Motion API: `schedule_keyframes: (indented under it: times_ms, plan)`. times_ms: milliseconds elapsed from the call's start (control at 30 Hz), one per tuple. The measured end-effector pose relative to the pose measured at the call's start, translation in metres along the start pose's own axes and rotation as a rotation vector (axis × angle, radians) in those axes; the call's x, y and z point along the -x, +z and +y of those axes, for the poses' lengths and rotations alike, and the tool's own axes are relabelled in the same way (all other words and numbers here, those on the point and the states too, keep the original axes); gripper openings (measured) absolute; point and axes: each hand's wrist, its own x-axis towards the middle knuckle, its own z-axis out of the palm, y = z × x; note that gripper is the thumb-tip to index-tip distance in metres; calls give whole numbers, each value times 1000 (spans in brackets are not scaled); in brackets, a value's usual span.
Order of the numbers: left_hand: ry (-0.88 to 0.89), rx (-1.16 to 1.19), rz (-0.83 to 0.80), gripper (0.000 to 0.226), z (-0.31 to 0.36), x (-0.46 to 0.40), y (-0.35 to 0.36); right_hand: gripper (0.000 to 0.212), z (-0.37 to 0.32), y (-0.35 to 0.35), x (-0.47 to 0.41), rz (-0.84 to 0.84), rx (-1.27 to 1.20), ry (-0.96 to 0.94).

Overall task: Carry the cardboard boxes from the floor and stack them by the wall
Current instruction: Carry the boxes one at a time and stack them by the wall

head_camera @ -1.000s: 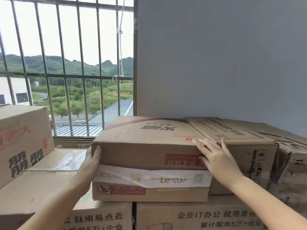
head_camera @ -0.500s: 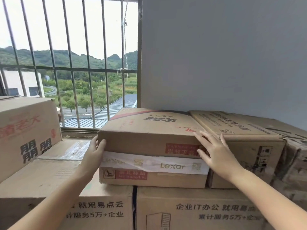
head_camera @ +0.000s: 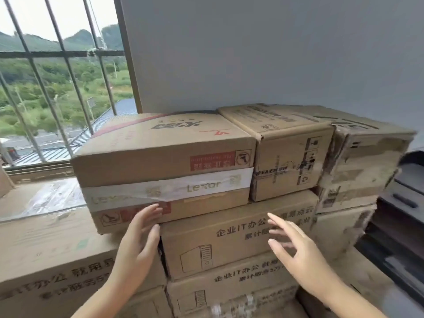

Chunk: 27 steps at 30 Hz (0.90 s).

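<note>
A flat cardboard box with a white Lexar tape band (head_camera: 165, 166) rests on top of the stack against the grey wall (head_camera: 263, 53). Beside it on the right stands a smaller brown box (head_camera: 291, 154). Under both lie larger boxes printed with black characters (head_camera: 229, 239). My left hand (head_camera: 140, 239) hovers open in front of the taped box's lower front edge, fingertips just at it. My right hand (head_camera: 296, 251) is open with fingers spread, in front of the printed box, holding nothing.
A barred window (head_camera: 57, 88) fills the upper left, with a sill below it. A low row of boxes (head_camera: 46, 237) extends left under the window. Worn boxes (head_camera: 367, 161) sit at the right, next to a dark grey unit (head_camera: 403, 214).
Both hands have let go of the taped box's sides and pulled back and down towards me. The box stays on the stack. My view has tilted and shifted right.
</note>
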Motion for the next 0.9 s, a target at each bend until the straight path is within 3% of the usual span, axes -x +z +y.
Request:
schedule_keyframes:
  times_ms: [133, 433, 667, 900]
  plan:
    - [-35, 91, -227, 34, -18, 13, 22, 52, 10, 14, 75, 153, -48, 261]
    - [-23, 322, -812, 31, -38, 77, 63, 46, -43, 69, 279, 789, 9, 756]
    - [-26, 383, -1209, 32, -20, 167, 76, 41, -114, 165, 426, 1362, -42, 1113]
    - [60, 382, -1530, 37, 4, 263, 67, 33, -176, 260, 511, 1936, -145, 1174]
